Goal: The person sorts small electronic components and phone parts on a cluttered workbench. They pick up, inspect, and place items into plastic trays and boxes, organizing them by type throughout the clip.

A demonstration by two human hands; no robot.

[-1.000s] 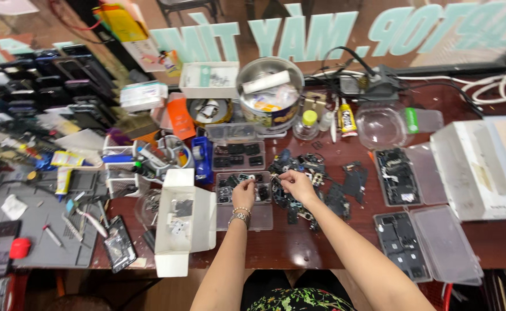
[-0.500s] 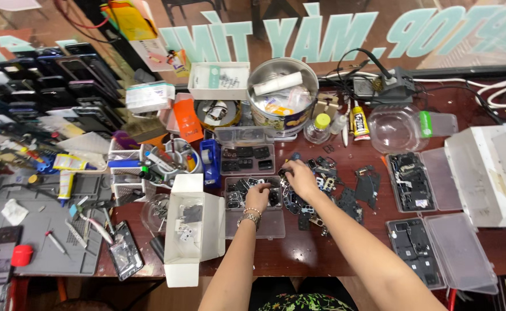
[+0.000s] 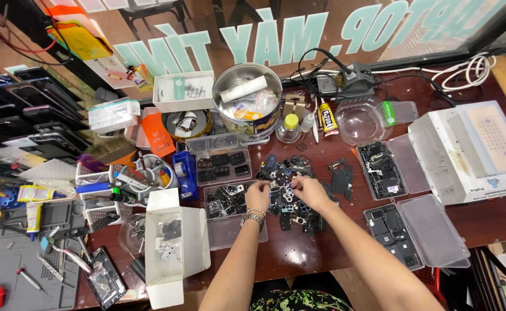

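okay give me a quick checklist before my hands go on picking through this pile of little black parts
1. Both hands on the pile of small black parts: left hand and right hand meet over it. Ok.
2. Part pinched between the fingers: too small to see. Cannot tell.
3. Clear tray by the left hand stands open. Ok.
4. Open trays on the right lie apart from the right forearm. Ok.
5. White box at the table edge stands open beside the left forearm, close enough to knock. Not ok.
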